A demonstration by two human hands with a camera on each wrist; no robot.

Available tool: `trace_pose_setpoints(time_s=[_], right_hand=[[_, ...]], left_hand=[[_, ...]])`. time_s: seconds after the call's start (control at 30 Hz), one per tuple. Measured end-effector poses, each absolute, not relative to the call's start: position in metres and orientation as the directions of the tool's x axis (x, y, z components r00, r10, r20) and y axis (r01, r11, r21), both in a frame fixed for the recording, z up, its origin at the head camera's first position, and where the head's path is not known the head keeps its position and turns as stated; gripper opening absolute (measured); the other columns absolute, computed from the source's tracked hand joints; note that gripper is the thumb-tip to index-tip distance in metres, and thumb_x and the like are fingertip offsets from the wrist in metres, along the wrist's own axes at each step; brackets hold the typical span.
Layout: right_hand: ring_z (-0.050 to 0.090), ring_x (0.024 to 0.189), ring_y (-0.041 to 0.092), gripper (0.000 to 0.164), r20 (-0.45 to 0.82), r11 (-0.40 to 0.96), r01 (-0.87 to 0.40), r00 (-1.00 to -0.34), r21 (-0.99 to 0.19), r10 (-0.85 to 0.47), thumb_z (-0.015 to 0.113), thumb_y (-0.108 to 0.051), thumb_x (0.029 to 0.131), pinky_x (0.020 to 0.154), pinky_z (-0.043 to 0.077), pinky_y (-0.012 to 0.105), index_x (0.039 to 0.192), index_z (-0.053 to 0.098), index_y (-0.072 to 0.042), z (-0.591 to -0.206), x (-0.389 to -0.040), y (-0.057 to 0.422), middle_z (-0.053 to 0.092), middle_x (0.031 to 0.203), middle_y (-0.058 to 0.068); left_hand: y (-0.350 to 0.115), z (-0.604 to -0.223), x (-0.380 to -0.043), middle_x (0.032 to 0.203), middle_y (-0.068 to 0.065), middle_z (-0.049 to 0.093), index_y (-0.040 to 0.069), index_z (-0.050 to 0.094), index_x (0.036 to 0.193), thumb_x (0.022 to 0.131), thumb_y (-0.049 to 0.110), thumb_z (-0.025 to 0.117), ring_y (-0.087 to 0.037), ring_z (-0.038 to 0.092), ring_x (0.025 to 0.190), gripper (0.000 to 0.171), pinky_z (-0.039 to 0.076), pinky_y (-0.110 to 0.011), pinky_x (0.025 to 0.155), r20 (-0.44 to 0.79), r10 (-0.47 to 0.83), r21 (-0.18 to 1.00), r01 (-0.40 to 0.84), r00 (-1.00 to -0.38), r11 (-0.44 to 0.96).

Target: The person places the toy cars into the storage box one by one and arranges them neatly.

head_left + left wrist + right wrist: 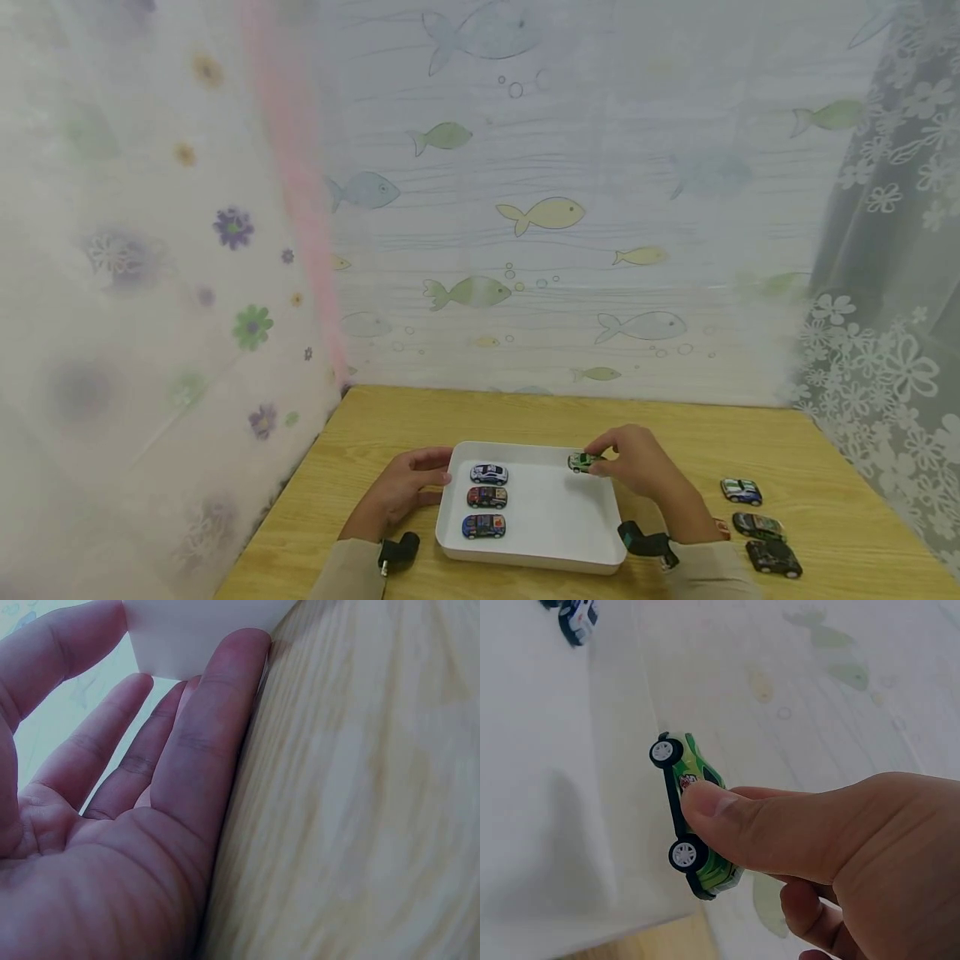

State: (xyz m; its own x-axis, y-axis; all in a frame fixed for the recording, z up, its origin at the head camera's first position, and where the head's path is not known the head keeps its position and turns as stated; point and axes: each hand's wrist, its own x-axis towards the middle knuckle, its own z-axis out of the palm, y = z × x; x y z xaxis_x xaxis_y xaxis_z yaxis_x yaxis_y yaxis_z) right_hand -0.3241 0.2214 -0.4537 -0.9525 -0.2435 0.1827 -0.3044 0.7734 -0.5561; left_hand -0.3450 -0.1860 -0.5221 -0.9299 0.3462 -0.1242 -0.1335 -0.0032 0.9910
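Note:
My right hand [637, 458] pinches a green toy car [694, 817] between thumb and fingers, over the back right corner of a white tray [555, 533]. In the right wrist view the thumb presses the car's side, and two wheels show. My left hand [405, 487] is at the tray's left side, its fingers [199, 742] extended and fingertips against the outer wall. Inside the tray, along its left side, three toy cars form a column: a white and blue car [489, 474], a red and black car [487, 497] and a blue car [483, 526].
On the wooden table [420, 417], right of my right forearm, lie a white, green and blue car [741, 491], a dark multicoloured car [758, 526] and a black car [774, 557]. Another car [722, 528] is partly hidden by that arm. Fish-patterned curtains [525, 250] hang behind.

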Motion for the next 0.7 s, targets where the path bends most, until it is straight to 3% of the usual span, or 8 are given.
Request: trace_pose_setpoints(time_s=[0.13,0.3,0.4,0.7], right_hand=[[0.065,0.103,0.026,0.018,0.166,0.770,-0.295,-0.955,-0.565,-0.244,0.088,-0.013,0.081,0.090,0.057,0.047,0.096,0.084,-0.021,-0.455,-0.326,0.213,0.077,0.098,-0.008],[0.057,0.085,0.018,0.018,0.145,0.753,-0.278,-0.960,-0.596,-0.239,0.088,-0.011,0.081,0.068,0.050,0.030,0.096,0.084,-0.020,-0.455,-0.326,0.201,0.074,0.094,-0.008],[0.052,0.076,0.015,0.018,0.137,0.747,-0.274,-0.961,-0.605,-0.242,0.088,-0.010,0.081,0.059,0.046,0.026,0.096,0.084,-0.019,-0.458,-0.328,0.195,0.072,0.089,-0.008],[0.052,0.069,0.013,0.018,0.146,0.742,-0.305,-0.951,-0.597,-0.273,0.089,-0.010,0.078,0.056,0.045,0.025,0.093,0.083,-0.019,-0.464,-0.333,0.183,0.074,0.087,-0.008]], left_hand=[[-0.186,-0.522,-0.345,0.150,-0.019,0.054,0.003,0.052,0.149,0.095,0.012,0.075,-0.024,0.066,0.120,0.059,0.061,-0.044,0.096,-0.127,0.344,0.991,-0.135,-0.930,0.001],[-0.187,-0.523,-0.345,0.150,-0.019,0.055,0.003,0.053,0.149,0.095,0.011,0.075,-0.024,0.066,0.120,0.059,0.061,-0.044,0.095,-0.125,0.344,0.991,-0.134,-0.930,-0.005],[-0.187,-0.524,-0.345,0.150,-0.019,0.055,0.003,0.053,0.149,0.095,0.012,0.075,-0.024,0.066,0.119,0.060,0.061,-0.044,0.095,-0.125,0.344,0.991,-0.134,-0.931,-0.004],[-0.187,-0.524,-0.346,0.150,-0.020,0.054,0.002,0.052,0.149,0.095,0.010,0.075,-0.025,0.066,0.120,0.059,0.061,-0.045,0.095,-0.120,0.347,0.991,-0.132,-0.930,-0.010]])
